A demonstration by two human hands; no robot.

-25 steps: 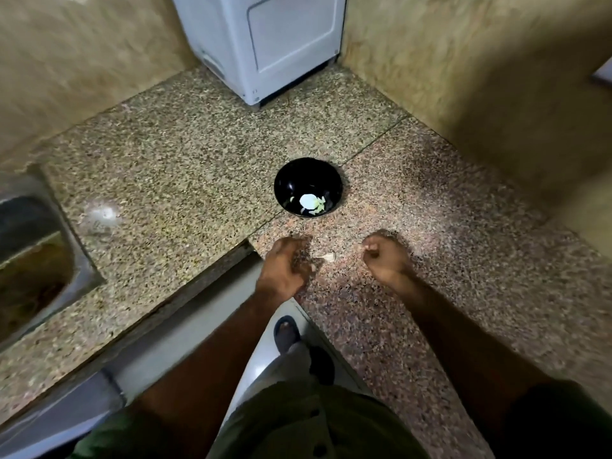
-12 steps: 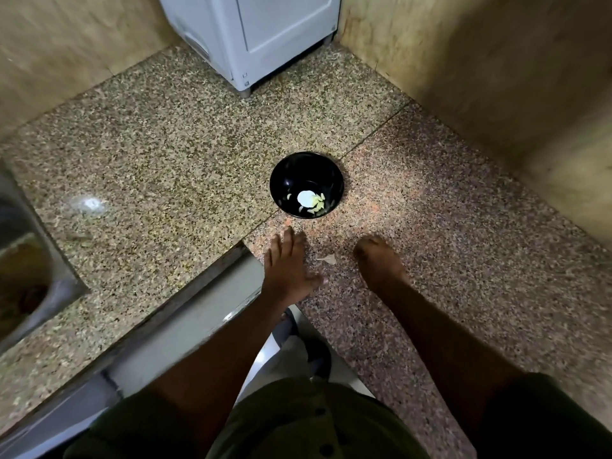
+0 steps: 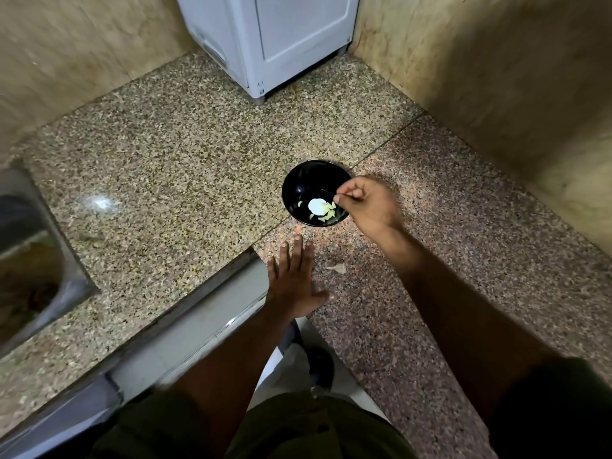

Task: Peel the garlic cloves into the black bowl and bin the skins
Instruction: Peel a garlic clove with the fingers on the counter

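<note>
Right hand (image 3: pixel 367 203) is hovering over the rim of the black bowl (image 3: pixel 306 180), fingers curled and pinching together over something tiny, can't really make out what. Peeled garlic cloves (image 3: pixel 326 212) are sitting in the bottom of the bowl. Left hand (image 3: pixel 293 279) is lying flat on the granite surface (image 3: pixel 165 180) with fingers spread, holding nothing. A scrap of garlic skin (image 3: pixel 337 268) is lying just beside it.
</note>
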